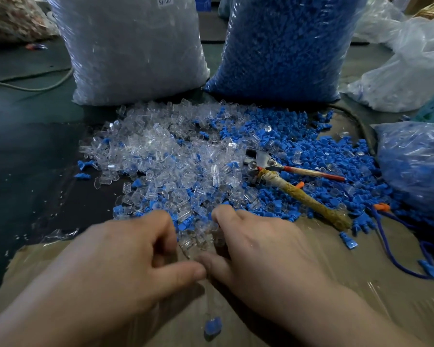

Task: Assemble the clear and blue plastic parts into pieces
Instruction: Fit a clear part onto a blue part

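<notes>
Clear parts (161, 151): loose heap in the middle of the table (23, 146), spilling toward the person so they lie within easy reach.
Blue parts (311, 156): heaped just to the right and mixed into the clear ones where the two piles meet, so both kinds come to hand together.
Left hand (125, 251): at the heap's near edge, fingers curled under, thumb reaching toward the other thumb; motion blur hides whether its grip pinches a part, so I cannot tell.
Right hand (263, 244): fingers curled down onto clear parts at the edge, likely picking one; the grip's contents are hidden too.
Joined piece (213, 326): blue with clear, lying alone nearest the person on the cardboard (361, 259), apparently set aside as done.
Pliers (263, 162): resting on the blue heap, untouched.
Supply bags: clear bag (133, 46) and blue bag (286, 46) stand behind their piles.
</notes>
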Available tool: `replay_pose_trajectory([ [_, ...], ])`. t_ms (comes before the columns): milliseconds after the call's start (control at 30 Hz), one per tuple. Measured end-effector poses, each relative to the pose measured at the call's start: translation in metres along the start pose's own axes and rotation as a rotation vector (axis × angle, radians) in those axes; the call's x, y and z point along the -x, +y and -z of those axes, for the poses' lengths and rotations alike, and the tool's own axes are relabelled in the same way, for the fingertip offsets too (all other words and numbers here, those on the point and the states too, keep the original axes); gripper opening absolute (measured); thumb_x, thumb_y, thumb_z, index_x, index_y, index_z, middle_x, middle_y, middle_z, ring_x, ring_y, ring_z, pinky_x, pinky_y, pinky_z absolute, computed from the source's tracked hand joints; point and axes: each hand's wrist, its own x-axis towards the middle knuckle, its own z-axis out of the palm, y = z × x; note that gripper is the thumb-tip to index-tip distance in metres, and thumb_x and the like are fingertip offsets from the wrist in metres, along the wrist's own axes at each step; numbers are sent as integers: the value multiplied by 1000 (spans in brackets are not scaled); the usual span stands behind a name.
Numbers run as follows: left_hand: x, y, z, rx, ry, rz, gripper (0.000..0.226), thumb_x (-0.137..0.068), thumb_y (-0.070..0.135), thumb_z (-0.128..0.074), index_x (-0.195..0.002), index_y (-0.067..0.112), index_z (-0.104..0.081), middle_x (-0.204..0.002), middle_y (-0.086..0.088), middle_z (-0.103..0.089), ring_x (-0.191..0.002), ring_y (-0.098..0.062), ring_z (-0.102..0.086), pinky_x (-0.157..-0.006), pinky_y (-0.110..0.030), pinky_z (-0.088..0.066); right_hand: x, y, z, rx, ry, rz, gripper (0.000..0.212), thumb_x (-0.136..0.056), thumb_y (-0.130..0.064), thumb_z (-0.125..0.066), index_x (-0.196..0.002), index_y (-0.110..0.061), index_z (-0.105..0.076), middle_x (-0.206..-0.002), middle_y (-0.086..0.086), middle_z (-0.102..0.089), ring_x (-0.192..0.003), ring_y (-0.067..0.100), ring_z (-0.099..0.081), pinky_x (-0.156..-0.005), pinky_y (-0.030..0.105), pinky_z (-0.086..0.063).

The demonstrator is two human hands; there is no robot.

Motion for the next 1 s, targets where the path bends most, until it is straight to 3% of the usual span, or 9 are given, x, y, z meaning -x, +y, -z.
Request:
replay_pose_trajectory([
  [100, -5, -14, -9, -91, 184, 53, 83, -30, 105, -25, -95, 54, -32, -70, 21, -65, -62, 2, -58, -63, -24, -51, -3, 0, -7, -2, 62, 19, 44, -85, -67, -42, -109, -32, -31, -96, -7, -57, -78, 26, -58, -52, 35, -27],
  [233, -14, -11, -23, -76, 229, 7, 49, -58, 82, -39, -90, 45, -40, -68, 16, -57, -65, 3, -53, -59, -19, -43, -8, 0, -17, 62, 132, 55, 32, -91, -60, -39, -105, -31, -39, -85, -7, -55, -69, 24, -59, -43, 28, -12],
  [333, -19, -5, -30, -76, 273, -12, 32, -73, 66, -46, -90, 39, -48, -78, 17, -57, -72, -2, -55, -66, -27, -48, -13, 2, -21, 36, 157, 49, 24, -95, -51, -41, -103, -29, -40, -84, -7, -56, -67, 25, -59, -42, 29, -16],
  [500, -24, 0, -34, -15, 390, -25, 16, -83, 47, -61, -96, 39, -56, -83, 19, -60, -73, -7, -58, -65, -33, -52, -15, 9, -19, -105, 204, -1, 27, -96, -51, -39, -109, -29, -46, -98, -6, -62, -83, 25, -62, -63, 38, -47],
  [633, -23, 0, -37, 77, 444, -26, 16, -83, 33, -70, -97, 37, -62, -84, 18, -64, -71, -5, -61, -64, -34, -55, -17, 15, -13, -268, 220, -44, 19, -96, -46, -50, -109, -32, -53, -100, -9, -62, -88, 16, -58, -76, 37, -48],
  [767, -24, -3, -41, 179, 489, -20, 18, -82, 26, -72, -98, 34, -68, -84, 20, -64, -73, -1, -61, -66, -28, -54, -18, 20, -13, -311, 230, -30, 18, -97, -45, -50, -102, -30, -59, -93, -11, -59, -86, 8, -52, -78, 32, -43],
  [900, -27, -9, -44, 251, 519, -3, 14, -82, 26, -70, -93, 35, -70, -80, 25, -61, -85, 8, -58, -66, -8, -40, -18, 21, -12, -358, 235, -35, 18, -97, -45, -48, -97, -32, -60, -89, -14, -59, -86, 4, -54, -76, 28, -46],
  [1000, -29, -12, -46, 453, 538, 23, 14, -82, 32, -68, -92, 42, -69, -83, 26, -66, -74, 11, -59, -59, -10, -41, -18, 23, -9, -593, 270, -122, 11, -94, -43, -53, -96, -36, -62, -77, -16, -63, -68, 1, -59, -57, 17, -44],
])
